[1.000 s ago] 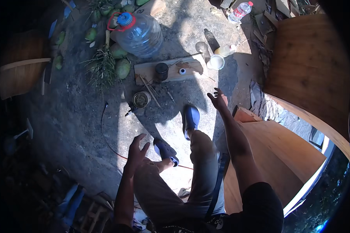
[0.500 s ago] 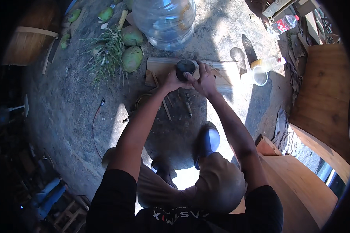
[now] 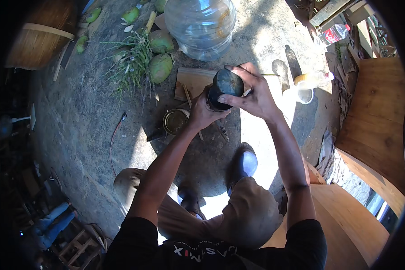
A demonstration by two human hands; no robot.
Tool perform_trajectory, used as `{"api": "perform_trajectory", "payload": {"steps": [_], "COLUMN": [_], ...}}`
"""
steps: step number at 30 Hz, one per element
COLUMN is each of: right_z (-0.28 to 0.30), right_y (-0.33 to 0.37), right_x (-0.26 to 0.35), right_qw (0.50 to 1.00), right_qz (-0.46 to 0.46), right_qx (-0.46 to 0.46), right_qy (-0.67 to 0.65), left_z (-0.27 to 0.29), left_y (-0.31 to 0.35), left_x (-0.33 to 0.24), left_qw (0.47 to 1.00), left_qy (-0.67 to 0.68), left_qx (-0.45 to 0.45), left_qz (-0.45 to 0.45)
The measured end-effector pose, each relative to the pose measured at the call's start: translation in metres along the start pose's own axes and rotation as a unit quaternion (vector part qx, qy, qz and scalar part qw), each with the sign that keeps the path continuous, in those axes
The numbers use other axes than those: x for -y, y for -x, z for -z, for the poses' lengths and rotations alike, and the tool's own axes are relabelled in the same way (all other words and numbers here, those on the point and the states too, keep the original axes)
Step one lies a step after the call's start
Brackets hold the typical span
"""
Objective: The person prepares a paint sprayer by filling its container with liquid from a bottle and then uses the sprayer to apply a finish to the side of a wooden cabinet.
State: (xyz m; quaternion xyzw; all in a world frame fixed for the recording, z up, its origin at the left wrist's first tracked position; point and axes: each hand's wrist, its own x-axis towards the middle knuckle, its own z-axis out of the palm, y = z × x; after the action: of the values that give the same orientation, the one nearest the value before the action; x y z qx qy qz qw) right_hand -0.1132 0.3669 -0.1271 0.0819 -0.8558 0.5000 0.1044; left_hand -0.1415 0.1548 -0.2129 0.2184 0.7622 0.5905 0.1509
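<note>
A dark cylinder [image 3: 229, 82] with a scuffed greenish-grey round top and a black body is held between both my hands above the ground. My left hand [image 3: 203, 110] wraps its lower body from the left. Over the right side, my right hand [image 3: 255, 92] grips it, with the thumb across the near rim and the fingers on the far edge. Its exact kind I cannot make out. Behind it lies a pale wooden board [image 3: 189, 81], partly covered by my hands. A thin stick [image 3: 187, 93] crosses the board's near edge. An open round tin [image 3: 175, 120] stands beside my left forearm.
A large clear plastic jug [image 3: 200, 29] stands beyond the board, with green coconuts [image 3: 160, 68] and a stalk bunch [image 3: 132, 67] left of it. On the right are a clear cup [image 3: 305, 94], bottles [image 3: 314, 79] and curved wooden panels [image 3: 369, 121]. A red cable [image 3: 112, 146] lies left.
Both hands have lifted the dark cylinder off the board area, nearer to me and slightly right. The right hand's fingers now reach around its top. The round tin shows more fully.
</note>
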Motion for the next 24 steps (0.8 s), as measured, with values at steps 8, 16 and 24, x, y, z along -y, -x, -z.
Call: {"api": "perform_trajectory", "payload": {"steps": [8, 16, 24], "right_z": [0.027, -0.055, -0.150], "right_y": [0.029, 0.046, 0.050], "right_x": [0.052, -0.045, -0.133], "right_qw": [0.995, 0.968, 0.943], "right_qz": [0.003, -0.210, -0.072], "right_qx": [-0.086, -0.138, -0.033], "right_qy": [-0.051, -0.011, 0.324], "left_z": [0.010, 0.028, 0.059], "left_y": [0.021, 0.036, 0.038], "left_x": [-0.042, -0.031, -0.031], "left_qw": [0.998, 0.998, 0.998], "left_qy": [-0.004, 0.028, 0.037], "left_qx": [-0.004, -0.045, -0.052], "left_qz": [-0.062, -0.017, 0.011]}}
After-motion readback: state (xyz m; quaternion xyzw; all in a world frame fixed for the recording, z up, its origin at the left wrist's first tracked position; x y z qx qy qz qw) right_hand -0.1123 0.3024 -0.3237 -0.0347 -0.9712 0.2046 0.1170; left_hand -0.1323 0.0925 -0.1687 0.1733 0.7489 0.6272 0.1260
